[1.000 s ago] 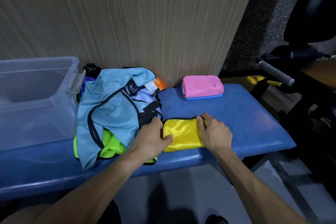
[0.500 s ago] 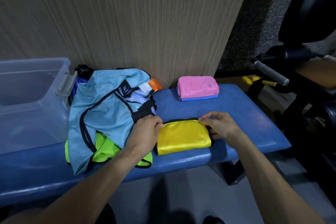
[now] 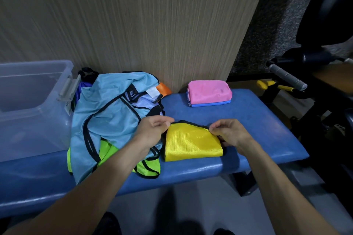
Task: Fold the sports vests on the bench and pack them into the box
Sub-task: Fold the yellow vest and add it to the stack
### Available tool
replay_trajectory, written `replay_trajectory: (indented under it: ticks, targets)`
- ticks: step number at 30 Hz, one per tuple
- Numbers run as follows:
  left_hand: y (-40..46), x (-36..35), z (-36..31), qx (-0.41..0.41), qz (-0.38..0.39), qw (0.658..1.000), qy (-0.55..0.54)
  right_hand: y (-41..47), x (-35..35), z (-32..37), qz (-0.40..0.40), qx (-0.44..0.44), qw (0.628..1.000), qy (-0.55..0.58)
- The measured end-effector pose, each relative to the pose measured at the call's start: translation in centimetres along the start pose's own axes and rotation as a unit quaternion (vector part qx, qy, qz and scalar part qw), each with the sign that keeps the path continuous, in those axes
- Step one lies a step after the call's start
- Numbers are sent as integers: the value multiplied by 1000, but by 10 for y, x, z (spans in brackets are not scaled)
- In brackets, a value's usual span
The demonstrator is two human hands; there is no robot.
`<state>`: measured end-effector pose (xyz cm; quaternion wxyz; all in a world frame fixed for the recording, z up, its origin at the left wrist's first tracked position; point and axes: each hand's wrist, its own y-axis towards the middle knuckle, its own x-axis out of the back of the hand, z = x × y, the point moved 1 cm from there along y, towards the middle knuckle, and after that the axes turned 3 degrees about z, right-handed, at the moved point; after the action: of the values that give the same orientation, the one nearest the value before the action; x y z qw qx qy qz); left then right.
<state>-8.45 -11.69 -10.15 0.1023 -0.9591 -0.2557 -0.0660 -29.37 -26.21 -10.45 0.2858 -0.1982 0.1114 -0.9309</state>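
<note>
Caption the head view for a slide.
Both hands pinch the folded yellow vest's far corners on the blue bench.

Both forearms are bare to the hands, left (image 3: 152,131) and right (image 3: 232,135), with no sleeves, rings or watch.

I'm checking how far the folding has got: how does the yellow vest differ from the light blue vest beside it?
The yellow vest is folded into a small flat rectangle; the light blue vest lies unfolded and crumpled. The yellow vest rests straight on the bench; the light blue one is draped over a pile of other vests. The left hand and right hand pinch the yellow vest's far corners; neither holds the light blue one. Both have black trim.
</note>
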Motion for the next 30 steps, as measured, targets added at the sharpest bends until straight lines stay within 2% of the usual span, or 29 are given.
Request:
replay_trajectory:
  ticks: [5,7,8,10,12,14,15,16,18,19,22,30]
  targets:
    - [5,-3,1,-18,42,999,22,1,1,0,1,-5,1000,2]
    - [7,0,5,-41,48,993,100,1,3,1,12,-13,1000,6]
    - [9,1,8,-61,52,982,173,1,4,2,20,-16,1000,9]
    - [6,2,12,-96,53,929,355,1,6,3,34,-24,999,16]
    - [-2,-4,7,-147,-13,868,474,2,7,5,45,-32,998,17]
    - [-17,-18,-5,-258,-69,833,485,3,9,6,54,-37,998,13]
    - [-23,-27,-7,-314,-49,819,478,3,10,8,59,-37,998,10]
    - [-28,-36,-6,-332,8,812,481,3,11,9,67,-37,997,9]
    - [-33,-48,4,-278,131,790,531,5,13,12,84,-39,996,3]
    - [-33,-49,11,-253,157,773,561,7,14,13,88,-39,995,-5]
    - [-26,-46,26,-256,161,753,585,13,17,15,94,-42,995,-17]
    - [-25,-44,32,-277,158,745,585,26,8,16,128,-57,989,39]
